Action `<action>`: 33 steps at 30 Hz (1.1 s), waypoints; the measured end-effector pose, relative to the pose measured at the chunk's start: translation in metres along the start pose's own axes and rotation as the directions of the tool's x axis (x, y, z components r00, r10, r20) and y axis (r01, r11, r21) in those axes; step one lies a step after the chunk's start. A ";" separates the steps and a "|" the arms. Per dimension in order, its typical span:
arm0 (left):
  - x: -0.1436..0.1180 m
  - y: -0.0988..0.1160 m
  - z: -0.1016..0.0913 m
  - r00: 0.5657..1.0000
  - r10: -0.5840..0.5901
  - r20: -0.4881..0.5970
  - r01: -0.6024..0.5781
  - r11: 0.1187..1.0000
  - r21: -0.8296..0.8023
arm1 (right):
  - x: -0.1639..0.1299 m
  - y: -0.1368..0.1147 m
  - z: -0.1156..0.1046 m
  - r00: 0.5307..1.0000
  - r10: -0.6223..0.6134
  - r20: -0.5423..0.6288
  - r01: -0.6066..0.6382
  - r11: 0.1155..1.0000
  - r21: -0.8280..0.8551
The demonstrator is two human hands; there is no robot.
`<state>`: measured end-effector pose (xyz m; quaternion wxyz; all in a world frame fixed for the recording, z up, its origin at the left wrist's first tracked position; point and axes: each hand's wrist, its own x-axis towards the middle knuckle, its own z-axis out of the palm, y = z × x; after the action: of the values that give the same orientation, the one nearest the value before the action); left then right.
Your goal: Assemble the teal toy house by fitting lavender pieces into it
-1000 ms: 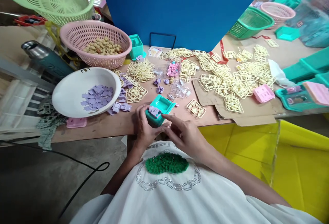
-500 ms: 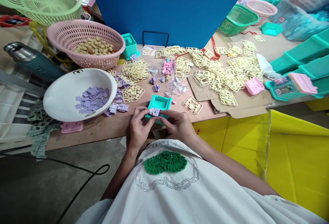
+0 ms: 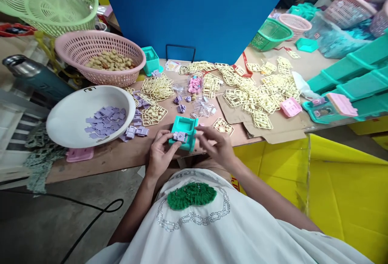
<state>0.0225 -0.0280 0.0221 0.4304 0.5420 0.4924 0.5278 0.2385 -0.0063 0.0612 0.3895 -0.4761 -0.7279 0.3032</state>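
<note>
Counter edge, w/ white bowl of lilac bits at left: my left hand grips the teal box & its lilac latch, while my right hand has let go since 0.5 s ago, fingers loose beside it, so latch looks seated.
</note>
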 end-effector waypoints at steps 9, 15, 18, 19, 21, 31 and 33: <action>0.004 0.013 0.003 0.994 -0.094 -0.058 0.100 0.990 0.097 | 0.033 0.055 -0.011 0.969 -0.008 0.246 0.180 0.702 -0.689; 0.012 0.005 0.003 0.995 -0.038 -0.097 0.039 0.999 0.014 | 0.032 0.068 -0.007 0.979 -0.075 0.191 0.189 0.700 -0.689; 0.012 0.002 0.006 0.993 -0.027 -0.114 0.024 0.999 -0.025 | 0.028 0.074 -0.008 0.980 -0.093 0.174 0.188 0.703 -0.686; 0.012 0.002 0.008 0.992 -0.028 -0.122 0.024 0.999 -0.034 | 0.026 0.076 -0.009 0.981 -0.095 0.167 0.185 0.707 -0.683; 0.012 0.002 0.010 0.990 -0.032 -0.134 0.025 0.998 -0.059 | 0.024 0.078 -0.010 0.983 -0.093 0.159 0.176 0.721 -0.671; 0.007 0.005 0.004 0.945 0.196 -0.262 -0.154 0.973 0.174 | 0.026 0.046 -0.021 0.993 -0.094 -0.076 0.079 0.980 -0.185; 0.003 0.017 0.000 0.893 0.357 -0.273 -0.263 0.907 0.328 | 0.027 0.027 -0.022 0.992 -0.019 -0.121 0.030 0.995 0.092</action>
<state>0.0235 -0.0271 0.0392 0.1703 0.5751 0.5332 0.5967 0.2626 0.0305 0.0581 0.4581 -0.4655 -0.6940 0.3030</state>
